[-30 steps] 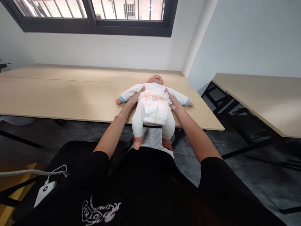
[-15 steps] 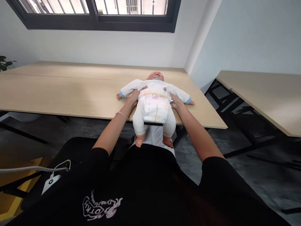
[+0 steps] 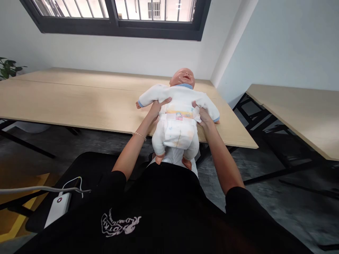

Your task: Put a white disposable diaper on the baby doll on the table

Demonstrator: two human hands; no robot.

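Note:
A baby doll [image 3: 181,97] in a white top with blue collar and cuffs faces me, its upper body tilted up off the table. A printed diaper [image 3: 178,130] is fastened round its waist, over white legs that hang past the table's front edge. My left hand [image 3: 160,107] grips the doll's side under its arm, thumb on the chest. Round the opposite side, my right hand [image 3: 202,113] holds the doll the same way, beside a loose-looking diaper tab. The fingers behind the doll's back are hidden.
The doll is over a long wooden table [image 3: 87,102] against the wall. A second table [image 3: 296,113] stands to the right across a gap. On a black chair [image 3: 87,169] at lower left lies a white power bank [image 3: 58,210] with a cable. A plant [image 3: 10,68] shows at far left.
Both hands have raised the doll's upper body, so its head and face now show more fully. Its arms hang lower from the shoulders. The view has shifted slightly.

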